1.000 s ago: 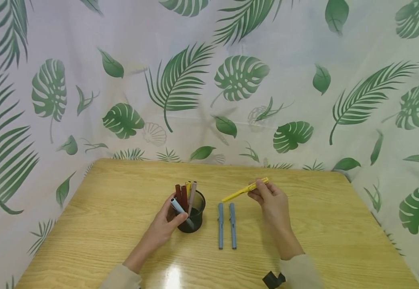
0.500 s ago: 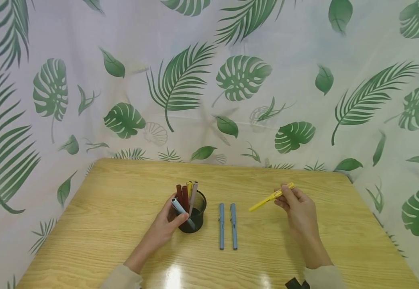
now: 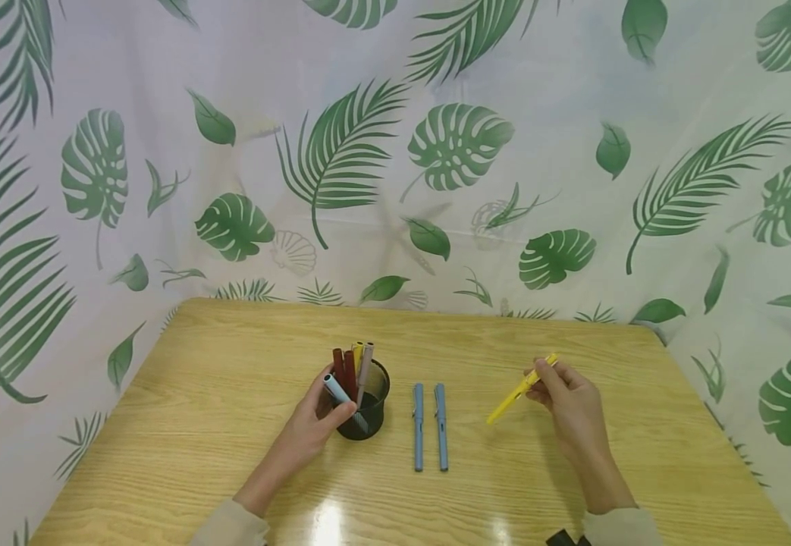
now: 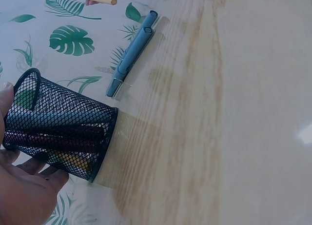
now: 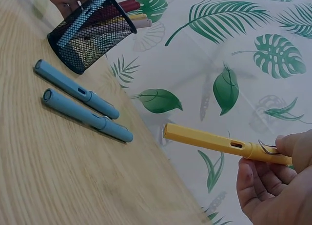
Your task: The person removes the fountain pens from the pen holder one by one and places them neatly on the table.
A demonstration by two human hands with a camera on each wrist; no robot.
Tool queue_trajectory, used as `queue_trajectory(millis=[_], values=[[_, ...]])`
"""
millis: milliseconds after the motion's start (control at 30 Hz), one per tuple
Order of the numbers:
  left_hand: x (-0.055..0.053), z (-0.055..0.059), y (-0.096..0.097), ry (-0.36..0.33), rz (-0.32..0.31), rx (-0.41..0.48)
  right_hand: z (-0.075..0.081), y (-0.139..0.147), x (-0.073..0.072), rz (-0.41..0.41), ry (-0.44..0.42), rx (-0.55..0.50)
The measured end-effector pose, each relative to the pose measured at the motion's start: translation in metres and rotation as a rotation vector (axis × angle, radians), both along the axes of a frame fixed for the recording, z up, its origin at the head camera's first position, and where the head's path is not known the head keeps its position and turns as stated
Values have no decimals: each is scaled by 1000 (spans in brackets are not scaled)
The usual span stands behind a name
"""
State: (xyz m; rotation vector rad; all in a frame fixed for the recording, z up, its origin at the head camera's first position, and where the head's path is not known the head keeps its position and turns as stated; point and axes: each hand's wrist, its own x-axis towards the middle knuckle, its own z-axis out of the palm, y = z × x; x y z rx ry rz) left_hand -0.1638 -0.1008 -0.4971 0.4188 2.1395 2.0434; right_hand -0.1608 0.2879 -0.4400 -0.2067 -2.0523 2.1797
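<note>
Between thumb and fingers, my right hand [image 3: 574,406] pinches a yellow pen [image 3: 519,391] by its capped end, its other end slanting down to the left above the table. The right wrist view shows the pen's [image 5: 204,138] clip under the thumb. My left hand [image 3: 315,422] grips a black mesh pen cup [image 3: 371,409] from its left side. In the cup stand two dark red pens [image 3: 343,369], a light blue pen [image 3: 336,388], a yellow one and a greyish-pink pen [image 3: 365,371]. Two blue pens [image 3: 419,427] lie side by side on the table between my hands.
The wooden table [image 3: 231,356] ends at a curtain [image 3: 368,152] printed with green leaves, which rises behind it and along both sides. A black object [image 3: 564,538] shows at the bottom edge by my right sleeve.
My right hand has moved right with the yellow pen, away from the two blue pens, then slightly lower, the pen now tilted more steeply. The left hand and cup have stayed put.
</note>
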Motion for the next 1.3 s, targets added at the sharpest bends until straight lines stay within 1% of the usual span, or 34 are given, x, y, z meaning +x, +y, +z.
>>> queue_trajectory(millis=[167, 333, 467, 600, 800, 1033, 1300], values=[[-1, 0, 0, -6, 5, 9, -5, -2, -2, -11, -57, 85], [0, 1, 0, -10, 10, 2, -9, -5, -3, -15, -61, 158], [1, 2, 0, -15, 12, -1, -13, -6, -4, -23, -59, 187], [1, 2, 1, -15, 14, 3, -16, -6, -6, -10, -80, 230], [1, 2, 1, -17, 18, 2, -23, -7, -11, 13, -127, 237], [2, 3, 1, -17, 16, -3, -27, -17, -11, 19, -139, 257], [2, 2, 1, -13, 16, -5, -31, -29, -13, 38, -179, 303]])
